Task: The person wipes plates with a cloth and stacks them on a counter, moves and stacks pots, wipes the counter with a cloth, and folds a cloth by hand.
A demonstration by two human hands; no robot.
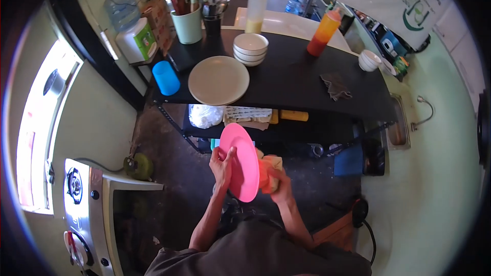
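Note:
My left hand (221, 167) grips the left edge of a pink plate (241, 161), thumb on the face towards me. The plate is held tilted, nearly on edge, in front of my body. Just to its right, my right hand (280, 185) is closed around an orange and yellowish cloth (270, 172), which is bunched up against or close behind the plate's right side. Beyond my hands, a large beige plate (219, 81) lies on the black table (291, 79), with stacked white bowls (250, 48) behind it and a blue cup (166, 78) to its left.
Utensil holders (187, 24), a pale sauce bottle (255, 10), a red-orange bottle (324, 33), small bowls (369, 60) and a dark rag (336, 86) stand or lie on the table. A stove (84, 214) is at lower left, a sink (397, 122) at right.

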